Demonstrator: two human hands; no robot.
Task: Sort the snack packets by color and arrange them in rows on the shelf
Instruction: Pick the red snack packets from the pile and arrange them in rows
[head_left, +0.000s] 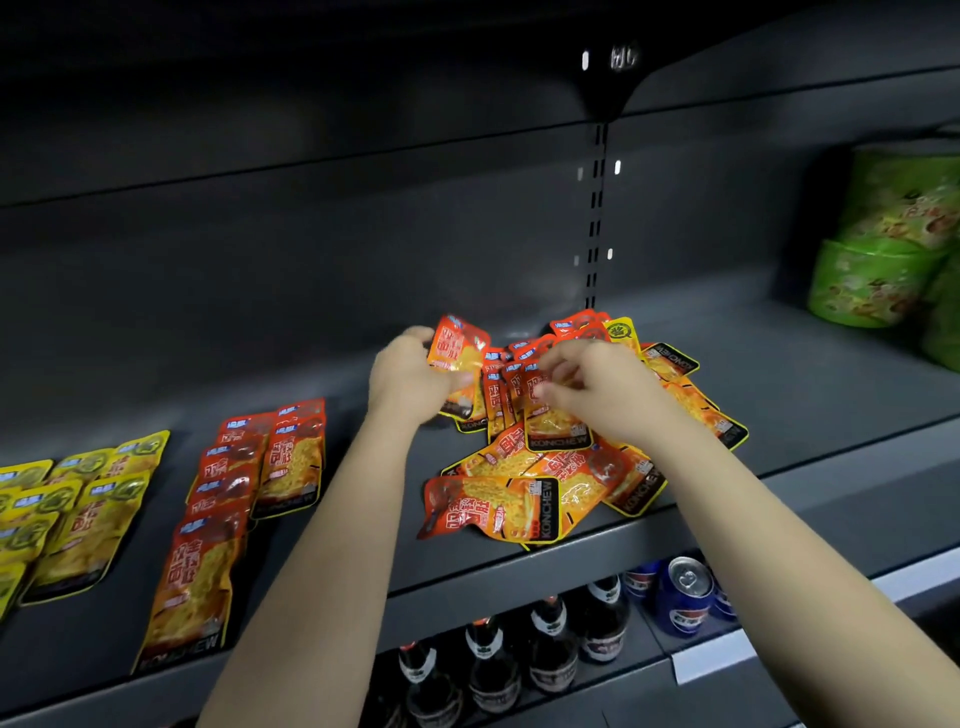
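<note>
A loose pile of orange-red snack packets (540, 483) lies on the dark shelf (810, 395), with a yellow packet (621, 330) at its back. My left hand (410, 374) grips a small stack of red packets (457, 353) held upright over the pile's left side. My right hand (597, 384) pinches the top of another red packet (550, 415) beside that stack. Further left, red packets (244, 499) lie in overlapping rows, and yellow packets (78, 514) lie in rows at the far left.
Green snack bags (883, 244) are stacked at the right end of the shelf. Below the shelf's front edge stand dark bottles (493, 660) and blue cans (685, 592). A slotted upright (595, 218) runs down the back wall.
</note>
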